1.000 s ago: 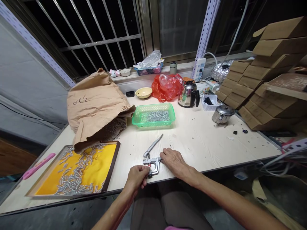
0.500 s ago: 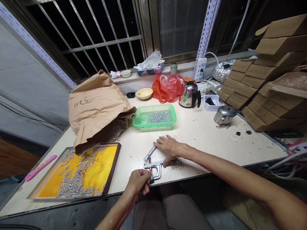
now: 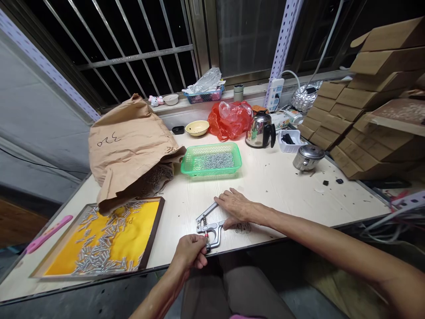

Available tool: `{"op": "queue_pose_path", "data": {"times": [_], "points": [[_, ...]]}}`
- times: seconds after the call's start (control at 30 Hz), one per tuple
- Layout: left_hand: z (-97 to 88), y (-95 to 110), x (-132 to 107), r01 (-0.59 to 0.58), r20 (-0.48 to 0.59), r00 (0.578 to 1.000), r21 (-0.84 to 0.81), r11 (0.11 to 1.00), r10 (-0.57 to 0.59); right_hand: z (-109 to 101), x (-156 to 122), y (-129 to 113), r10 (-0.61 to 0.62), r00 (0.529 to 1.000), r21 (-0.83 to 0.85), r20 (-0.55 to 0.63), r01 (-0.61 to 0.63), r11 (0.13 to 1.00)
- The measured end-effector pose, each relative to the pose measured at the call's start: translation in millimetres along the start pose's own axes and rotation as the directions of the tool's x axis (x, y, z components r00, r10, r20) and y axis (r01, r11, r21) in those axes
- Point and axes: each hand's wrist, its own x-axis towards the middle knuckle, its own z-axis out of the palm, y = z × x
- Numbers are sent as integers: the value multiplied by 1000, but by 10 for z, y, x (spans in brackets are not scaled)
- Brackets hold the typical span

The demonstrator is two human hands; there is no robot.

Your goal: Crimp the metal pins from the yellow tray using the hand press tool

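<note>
Grey metal hand-press pliers [image 3: 212,227] with a spring and a lever handle lie on the table near its front edge. My right hand [image 3: 235,207] reaches across both handles, fingers on the upper lever and thumb at the lower handle, with the handles apart. At the jaw end, my left hand [image 3: 191,250] has its thumb and forefinger pinched together beside the red and black tip; what they hold there is too small or hidden to make out. Beyond the hands stands a green plastic basket [image 3: 187,170] with many small shiny metal pieces [image 3: 217,161].
At left, a tray [image 3: 153,232] lined in yellow holds metal springs or pins [image 3: 99,252], below a brown paper sack [image 3: 129,146]. A pink-handled tool [image 3: 49,235] lies beside it. Further back are a kettle [image 3: 259,130], a lidded pot [image 3: 308,158] and stacked cardboard boxes [image 3: 375,97].
The whole view has shifted slightly, with things appearing a little further left. Both hands keep almost the same grip, and the upper lever looks slightly lower.
</note>
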Motion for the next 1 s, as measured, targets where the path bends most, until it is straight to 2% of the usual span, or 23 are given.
{"op": "queue_pose_path", "data": {"times": [0.27, 0.33, 0.37, 0.43, 0.5, 0.57, 0.63, 0.7, 0.77, 0.83, 1.0], "points": [[-28, -70, 39, -22, 26, 999, 50, 998, 21, 13, -48, -60, 33, 999, -24, -17, -33, 999], [-47, -93, 33, -82, -4, 997, 138, 987, 83, 15, -72, -79, 37, 999, -34, -26, -38, 999], [-53, -97, 20, -143, -44, 987, 217, 966, 156, 18, -87, -85, 38, 999, -36, -32, -39, 999], [-43, -78, -21, -274, -127, 926, 426, 862, 357, 26, -118, -94, 36, 998, -32, -48, -37, 999], [5, -24, -50, -388, -125, 809, 619, 682, 574, 29, -146, -104, 32, 997, -18, -66, -33, 999], [81, 49, -27, -485, -19, 691, 729, 483, 723, 26, -166, -121, 36, 996, -4, -82, -36, 999], [157, 119, 59, -560, 118, 587, 774, 296, 801, 20, -177, -143, 55, 995, 6, -84, -54, 999], [205, 167, 179, -587, 215, 542, 789, 182, 813, 14, -183, -158, 76, 994, 12, -76, -75, 997], [218, 193, 283, -594, 263, 545, 791, 145, 796, 3, -194, -156, 79, 995, 27, -65, -77, 997], [212, 216, 338, -600, 285, 562, 787, 146, 777, -25, -214, -137, 93, 995, 45, -39, -92, 995], [254, 384, 317, -536, 307, 620, 838, 104, 723, -162, -285, -104, 190, 981, 22, 46, -191, 981]]}}
